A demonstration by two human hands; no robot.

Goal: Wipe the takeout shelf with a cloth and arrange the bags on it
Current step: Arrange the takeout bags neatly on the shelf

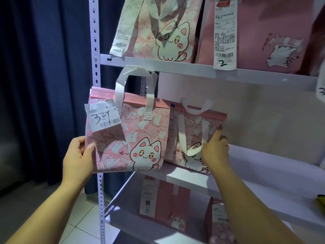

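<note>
The left hand pinches the left edge of a pink cat-print bag, thumb flat on the front, fingers curled out of sight behind. The bag hangs upright from that grip, in front of the shelf's perforated post. Just above the thumb, a white label handwritten "39" is stuck to the bag's face. The bag's far side, away from the grip, overlaps a second bag of the same print.

The second bag stands on the middle shelf board. The right hand is at its right edge, one finger raised along the side, the others bent. Whether it grips the bag or only presses against it I cannot tell, since the fingertips are partly hidden. A drooping white handle lies just left of this hand.

Above both hands, two more pink bags with long receipts stand on the upper board. Below the right forearm, other bags sit on the lower board.
</note>
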